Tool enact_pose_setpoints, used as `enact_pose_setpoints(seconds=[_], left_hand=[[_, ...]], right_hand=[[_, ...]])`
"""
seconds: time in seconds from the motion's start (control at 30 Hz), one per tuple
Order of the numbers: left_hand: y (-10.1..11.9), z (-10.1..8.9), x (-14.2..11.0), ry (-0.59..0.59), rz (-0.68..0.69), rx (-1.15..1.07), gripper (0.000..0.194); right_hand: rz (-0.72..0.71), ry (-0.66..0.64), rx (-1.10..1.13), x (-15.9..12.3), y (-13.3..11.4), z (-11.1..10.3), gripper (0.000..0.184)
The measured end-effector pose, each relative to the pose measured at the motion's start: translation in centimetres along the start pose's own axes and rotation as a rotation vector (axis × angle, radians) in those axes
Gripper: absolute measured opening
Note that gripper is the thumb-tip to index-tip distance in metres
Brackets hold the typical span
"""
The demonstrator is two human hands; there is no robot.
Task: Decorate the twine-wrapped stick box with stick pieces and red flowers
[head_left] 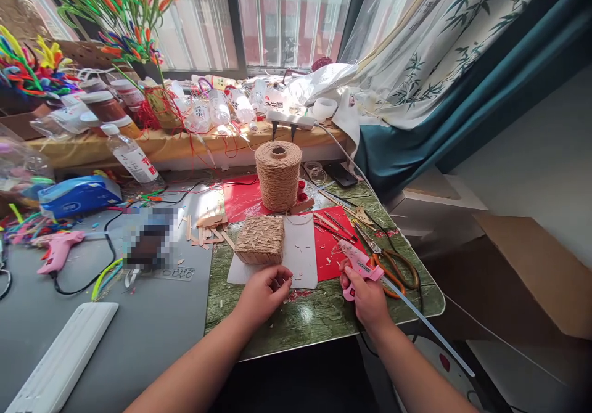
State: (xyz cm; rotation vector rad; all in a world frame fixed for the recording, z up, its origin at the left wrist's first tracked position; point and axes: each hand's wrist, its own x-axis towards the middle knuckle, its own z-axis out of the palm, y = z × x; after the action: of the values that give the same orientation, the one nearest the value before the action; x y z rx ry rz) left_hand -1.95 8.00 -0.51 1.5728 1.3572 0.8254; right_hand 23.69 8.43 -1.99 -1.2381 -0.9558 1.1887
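Okay: right hand [371, 301] grips glue gun [359, 260] near worktop [319, 323] front edge; left hand [263, 291] half-curled, unclear if pinching; twine block [259, 240] probably light, stiff; hold sides.

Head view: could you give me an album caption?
Right hand gripping a glue gun, left hand near a brown block, with a twine spool behind it.
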Motion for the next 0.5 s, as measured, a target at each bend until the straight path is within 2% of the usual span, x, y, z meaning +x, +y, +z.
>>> enact_pose_setpoints(seconds=[0.1,0.23,0.4,0.5], left_hand=[[1.6,-1.0,-0.9,0.055,0.069,0.086,0.015],[4.5,-4.0,-1.8,0.16,0.191,0.162,0.012],[6.9,-9.2,-0.5,0.336,0.255,0.284,0.012],[7.5,-11.3,0.4,0.389,0.243,0.348,0.015]], right_hand=[[0.037,-0.006,-0.005,0.1,0.4,-0.3,0.036],[0.086,-0.009,0.014,0.2,0.9,-0.6,0.039],[0.084,-0.001,-0.001,0.2,1.1,-0.8,0.042],[0.078,-0.012,0.001,0.2,1.4,-0.9,0.042]])
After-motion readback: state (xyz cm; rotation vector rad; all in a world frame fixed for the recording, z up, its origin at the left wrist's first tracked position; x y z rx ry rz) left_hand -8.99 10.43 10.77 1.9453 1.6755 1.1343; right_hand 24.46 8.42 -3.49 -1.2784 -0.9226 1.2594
